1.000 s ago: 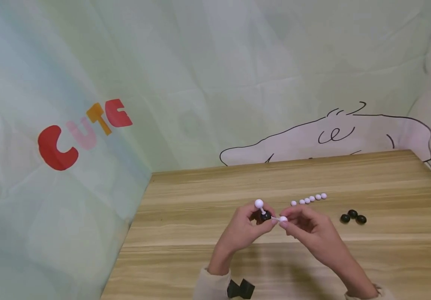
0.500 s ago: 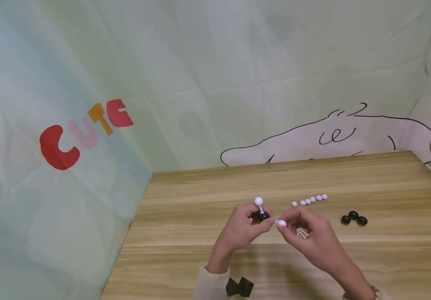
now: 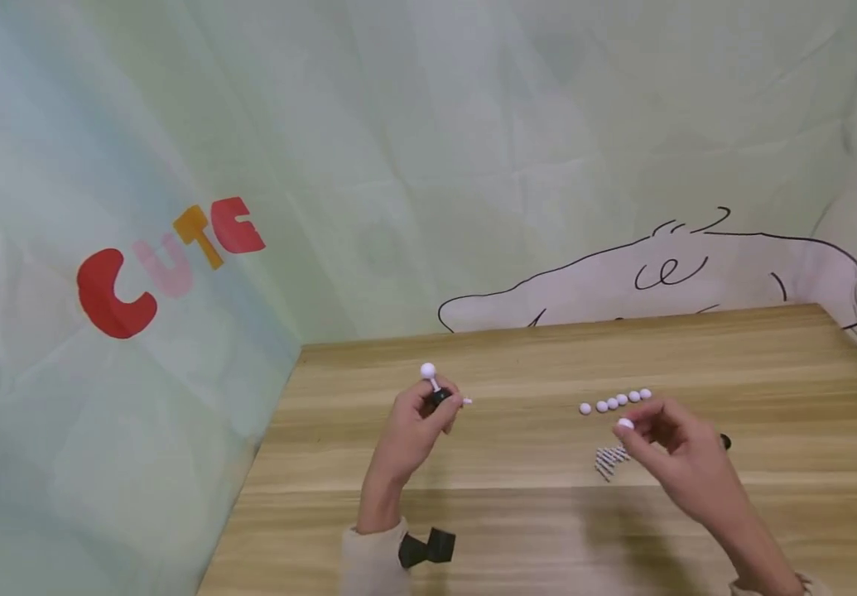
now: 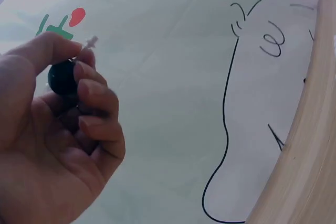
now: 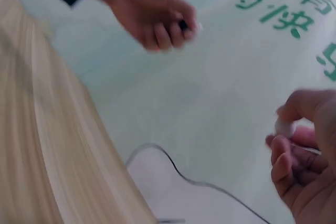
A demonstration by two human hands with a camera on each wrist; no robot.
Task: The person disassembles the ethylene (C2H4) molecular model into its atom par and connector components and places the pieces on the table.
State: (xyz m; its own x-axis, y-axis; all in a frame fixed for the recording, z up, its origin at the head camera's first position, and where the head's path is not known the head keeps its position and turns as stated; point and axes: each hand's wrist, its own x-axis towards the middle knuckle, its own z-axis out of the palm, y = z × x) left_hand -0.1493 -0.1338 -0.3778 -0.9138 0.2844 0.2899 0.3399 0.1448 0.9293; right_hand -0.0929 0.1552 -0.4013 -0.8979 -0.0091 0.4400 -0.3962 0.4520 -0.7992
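My left hand (image 3: 407,434) grips a black ball (image 3: 439,396) from a ball-and-stick molecular model. A short white stick joins it to a white ball (image 3: 428,371) standing above. A bare white connector (image 4: 91,42) pokes out past the thumb and index finger in the left wrist view. Well apart to the right, my right hand (image 3: 685,463) pinches a single white ball (image 3: 625,423) between thumb and fingertips, above the table. In the right wrist view this white ball (image 5: 284,126) shows between the fingers, partly covered by them.
A row of several white balls (image 3: 613,403) lies beyond my right hand on the wooden table (image 3: 517,513). Nearer, a group of small connectors (image 3: 610,460) lies beside the right hand. A black ball (image 3: 726,441) peeks out behind it. A printed cloth wall (image 3: 517,165) stands behind.
The hands have moved apart: left hand up and leftward with the black ball, right hand rightward with the white ball. The connector now sticks out bare. Small connectors on the table have come into view.
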